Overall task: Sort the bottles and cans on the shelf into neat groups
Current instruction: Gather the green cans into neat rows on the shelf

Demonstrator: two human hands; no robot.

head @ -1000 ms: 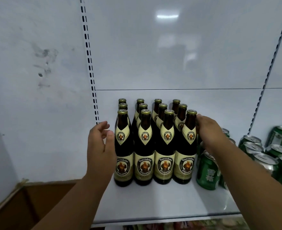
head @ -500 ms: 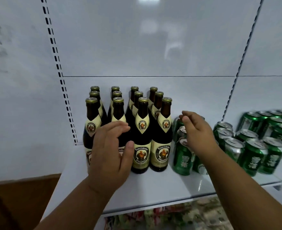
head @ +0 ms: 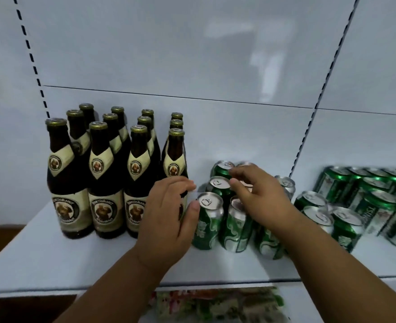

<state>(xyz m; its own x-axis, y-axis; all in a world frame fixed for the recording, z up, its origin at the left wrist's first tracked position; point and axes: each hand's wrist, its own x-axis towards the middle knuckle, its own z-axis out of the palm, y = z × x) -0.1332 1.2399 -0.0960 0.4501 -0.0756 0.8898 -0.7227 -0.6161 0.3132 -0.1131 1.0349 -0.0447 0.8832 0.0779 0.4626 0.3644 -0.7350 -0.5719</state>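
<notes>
Your left hand (head: 166, 215) and right hand (head: 260, 194), fingers loose and holding nothing, flanked the upright near cans (head: 209, 220), left hand nearer.

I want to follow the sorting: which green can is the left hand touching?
The front-left can of the small cluster beside the bottles: the left hand has its thumb on that can's upper left side.
</notes>
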